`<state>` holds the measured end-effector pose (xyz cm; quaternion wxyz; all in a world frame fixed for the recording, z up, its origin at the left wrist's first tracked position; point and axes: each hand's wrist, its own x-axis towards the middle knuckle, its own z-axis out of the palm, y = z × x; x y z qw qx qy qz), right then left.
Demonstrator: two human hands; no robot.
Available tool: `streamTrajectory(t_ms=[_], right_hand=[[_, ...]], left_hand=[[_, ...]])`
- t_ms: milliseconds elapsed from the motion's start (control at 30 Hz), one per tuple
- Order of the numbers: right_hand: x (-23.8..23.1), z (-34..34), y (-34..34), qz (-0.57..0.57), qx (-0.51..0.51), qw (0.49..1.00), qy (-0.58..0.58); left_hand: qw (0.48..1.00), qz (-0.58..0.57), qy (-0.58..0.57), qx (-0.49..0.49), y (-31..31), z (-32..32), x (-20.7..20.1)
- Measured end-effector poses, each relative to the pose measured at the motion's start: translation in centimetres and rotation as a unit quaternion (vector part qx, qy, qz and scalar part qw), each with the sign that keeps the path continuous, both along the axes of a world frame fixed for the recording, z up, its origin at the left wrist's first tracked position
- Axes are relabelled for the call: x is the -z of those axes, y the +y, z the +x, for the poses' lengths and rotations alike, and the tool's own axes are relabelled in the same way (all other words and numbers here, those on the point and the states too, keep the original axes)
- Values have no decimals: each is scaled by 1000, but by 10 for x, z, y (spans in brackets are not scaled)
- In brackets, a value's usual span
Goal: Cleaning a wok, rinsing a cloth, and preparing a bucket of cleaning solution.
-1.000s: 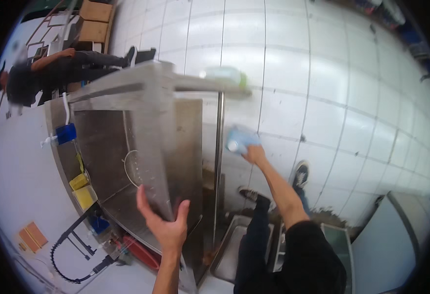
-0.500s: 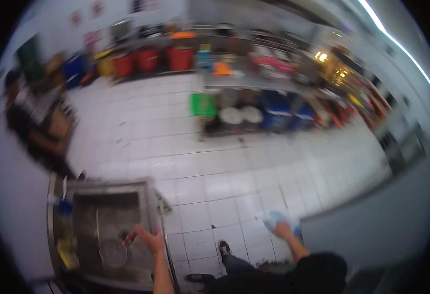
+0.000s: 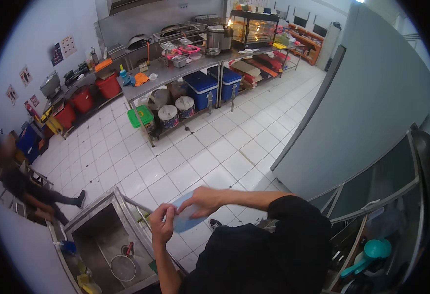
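Note:
Both my hands meet in front of me, over the gap beside the sink, on a flat, light-blue oval piece [image 3: 187, 224] that looks thin. Whether it is a plate or a sheet of plastic I cannot tell. My left hand [image 3: 163, 223] is closed, its thumb and fingers pinching the left edge. My right hand [image 3: 201, 202] reaches across from the right with bent fingers gripping the upper part, its fingertips close to the left ones. A round mesh strainer [image 3: 122, 267] with a red handle lies in the metal sink [image 3: 92, 221], apart from both hands.
A person [image 3: 21, 176] sits at the far left. Ahead, a steel table [image 3: 175, 76] has blue coolers [image 3: 200, 90] beneath. A tall grey cabinet [image 3: 357, 112] stands to the right, and a rack holding a teal scoop [image 3: 375, 250] is at lower right.
My left hand has come away from the strainer's handle and up to the light-blue piece. My right hand has brought that piece leftward. The view has swung to the right.

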<state>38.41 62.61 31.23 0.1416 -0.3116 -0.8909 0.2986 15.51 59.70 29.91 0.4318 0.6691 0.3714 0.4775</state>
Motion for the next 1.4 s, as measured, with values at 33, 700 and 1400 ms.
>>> streamTrajectory(t_ms=[33,700,1400], right_hand=[[3,-23,-7,-18,-29,999,17],[60,-298,-217,-72,-338,914,212],[43,-315,-222,-138,-342,917,148]], left_hand=[[998,-50,26,-10,-20,-11,-2],[555,20,45,-831,-328,-181,49],[737,-158,329,-569,-372,-164,4]])
